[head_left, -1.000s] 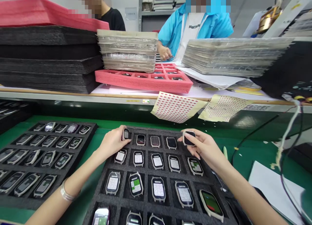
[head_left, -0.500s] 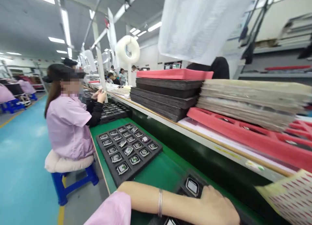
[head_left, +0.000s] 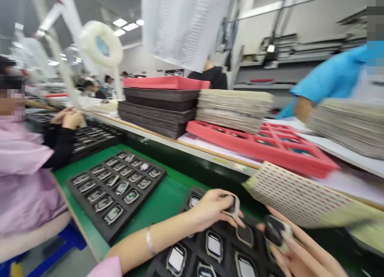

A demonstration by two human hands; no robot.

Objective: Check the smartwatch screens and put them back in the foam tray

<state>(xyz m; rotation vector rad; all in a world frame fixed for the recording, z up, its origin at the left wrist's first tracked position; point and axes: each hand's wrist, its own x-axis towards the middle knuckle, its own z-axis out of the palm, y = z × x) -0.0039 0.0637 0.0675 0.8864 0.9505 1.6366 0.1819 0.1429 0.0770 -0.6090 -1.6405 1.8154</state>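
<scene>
My left hand [head_left: 214,207] pinches a smartwatch case [head_left: 232,205] with a silver rim and dark face, just above a black foam tray [head_left: 196,245]. To the right, my right hand [head_left: 295,245] grips another dark-faced watch case [head_left: 275,231], tilted over the tray's right side. Rows of watch cases sit in the tray's slots, among them a light-screened one [head_left: 214,245] and a dark one [head_left: 245,234]. My forearms and hands cover part of this tray.
A second foam tray [head_left: 120,225] of watch cases lies to the left on the green bench [head_left: 156,201]. A co-worker in pink [head_left: 24,169] sits beyond it. Black foam sheets [head_left: 156,117], a red tray [head_left: 270,153] and a yellow dotted sheet [head_left: 294,197] line the shelf. Someone in blue [head_left: 327,77] stands behind.
The view has turned right. My left hand has come up from the near tray with a watch case in it. My right hand, holding another case, has come into view.
</scene>
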